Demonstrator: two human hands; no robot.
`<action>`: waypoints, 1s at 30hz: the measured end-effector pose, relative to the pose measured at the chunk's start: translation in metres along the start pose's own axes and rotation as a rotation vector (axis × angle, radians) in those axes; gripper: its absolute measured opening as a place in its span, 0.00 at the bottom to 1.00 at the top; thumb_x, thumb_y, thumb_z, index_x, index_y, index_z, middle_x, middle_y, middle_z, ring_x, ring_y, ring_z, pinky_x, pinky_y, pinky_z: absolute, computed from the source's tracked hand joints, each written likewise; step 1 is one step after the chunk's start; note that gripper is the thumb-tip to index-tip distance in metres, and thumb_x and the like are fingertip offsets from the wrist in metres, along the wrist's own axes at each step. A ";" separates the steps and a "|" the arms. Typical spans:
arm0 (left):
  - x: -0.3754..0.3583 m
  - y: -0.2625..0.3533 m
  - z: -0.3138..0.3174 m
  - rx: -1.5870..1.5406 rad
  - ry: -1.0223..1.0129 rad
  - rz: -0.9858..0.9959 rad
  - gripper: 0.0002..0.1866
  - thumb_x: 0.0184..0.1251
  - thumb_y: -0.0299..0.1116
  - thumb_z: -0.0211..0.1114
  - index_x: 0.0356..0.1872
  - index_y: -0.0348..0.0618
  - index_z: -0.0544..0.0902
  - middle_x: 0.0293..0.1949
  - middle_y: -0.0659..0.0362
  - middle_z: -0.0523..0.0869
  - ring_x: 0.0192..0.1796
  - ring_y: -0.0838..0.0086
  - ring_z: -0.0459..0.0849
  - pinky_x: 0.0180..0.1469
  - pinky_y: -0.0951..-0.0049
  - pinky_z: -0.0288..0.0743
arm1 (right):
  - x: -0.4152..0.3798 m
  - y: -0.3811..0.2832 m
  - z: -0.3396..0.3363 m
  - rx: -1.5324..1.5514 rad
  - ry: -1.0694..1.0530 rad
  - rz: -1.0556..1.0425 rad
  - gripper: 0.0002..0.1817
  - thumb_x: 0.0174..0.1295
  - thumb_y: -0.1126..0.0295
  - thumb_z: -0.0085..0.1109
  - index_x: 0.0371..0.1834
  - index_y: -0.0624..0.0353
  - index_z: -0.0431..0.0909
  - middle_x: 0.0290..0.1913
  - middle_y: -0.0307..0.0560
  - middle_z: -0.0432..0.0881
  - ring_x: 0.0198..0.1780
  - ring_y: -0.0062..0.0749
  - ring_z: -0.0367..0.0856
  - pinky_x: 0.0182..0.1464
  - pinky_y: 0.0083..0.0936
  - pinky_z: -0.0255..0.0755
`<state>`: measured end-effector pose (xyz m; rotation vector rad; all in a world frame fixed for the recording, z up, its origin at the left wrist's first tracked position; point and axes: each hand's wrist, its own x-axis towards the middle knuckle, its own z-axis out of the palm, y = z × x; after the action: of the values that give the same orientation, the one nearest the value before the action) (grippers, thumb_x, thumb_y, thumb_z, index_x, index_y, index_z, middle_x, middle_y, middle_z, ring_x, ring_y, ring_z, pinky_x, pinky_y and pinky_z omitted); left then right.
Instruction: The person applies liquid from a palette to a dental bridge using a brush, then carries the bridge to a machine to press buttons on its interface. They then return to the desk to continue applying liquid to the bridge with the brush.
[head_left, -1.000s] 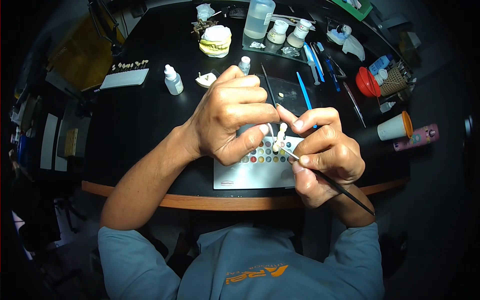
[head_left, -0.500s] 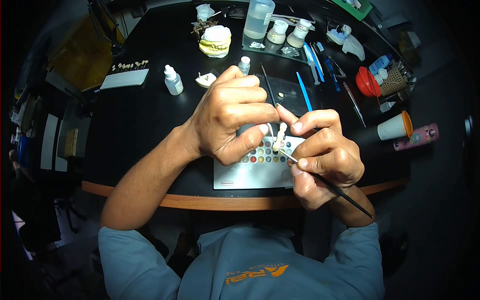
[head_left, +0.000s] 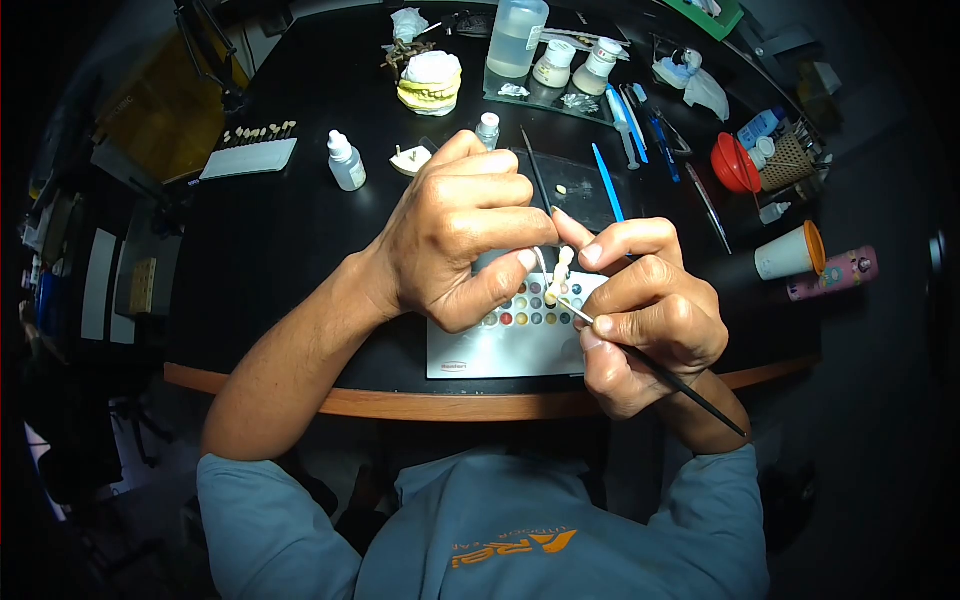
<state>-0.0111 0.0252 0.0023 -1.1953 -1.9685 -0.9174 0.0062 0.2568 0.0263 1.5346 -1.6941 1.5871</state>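
Tooth piece (head_left: 560, 270) between both hands, brush-touched

Setting: dental laboratory workstation. Evidence: black bench (head_left: 270, 230) with wooden front edge carries a plaster jaw model (head_left: 431, 82) near the far edge, a row of small tooth pieces on pins (head_left: 258, 131) at the far left, and dropper bottles (head_left: 346, 161). A white palette with coloured stain wells (head_left: 515, 335) lies at the near edge. Fine brushes (head_left: 537, 175), blue instruments (head_left: 607, 183), small jars (head_left: 555, 62) and a clear liquid bottle (head_left: 518, 35) stand toward the far right.
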 end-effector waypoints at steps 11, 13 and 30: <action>-0.001 0.000 -0.001 0.005 -0.021 -0.009 0.22 0.57 0.45 0.61 0.37 0.36 0.93 0.22 0.57 0.74 0.28 0.66 0.69 0.40 0.61 0.60 | 0.000 0.001 -0.001 0.016 0.004 0.002 0.07 0.48 0.83 0.67 0.28 0.63 0.78 0.28 0.49 0.84 0.49 0.51 0.87 0.63 0.56 0.85; -0.001 -0.001 -0.002 0.008 -0.030 -0.010 0.22 0.57 0.45 0.61 0.37 0.37 0.93 0.22 0.57 0.74 0.28 0.66 0.69 0.40 0.61 0.60 | 0.000 0.001 -0.001 0.008 0.007 0.004 0.07 0.48 0.83 0.66 0.28 0.63 0.78 0.28 0.49 0.84 0.49 0.51 0.87 0.63 0.56 0.86; -0.001 -0.002 -0.001 -0.008 -0.017 0.011 0.21 0.55 0.44 0.62 0.37 0.37 0.93 0.23 0.57 0.74 0.28 0.66 0.69 0.40 0.61 0.60 | 0.002 0.001 -0.002 -0.025 0.005 0.005 0.07 0.45 0.84 0.65 0.27 0.62 0.78 0.27 0.47 0.83 0.46 0.49 0.88 0.60 0.51 0.87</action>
<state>-0.0122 0.0235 0.0014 -1.2215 -1.9716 -0.9135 0.0032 0.2575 0.0281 1.5149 -1.7099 1.5647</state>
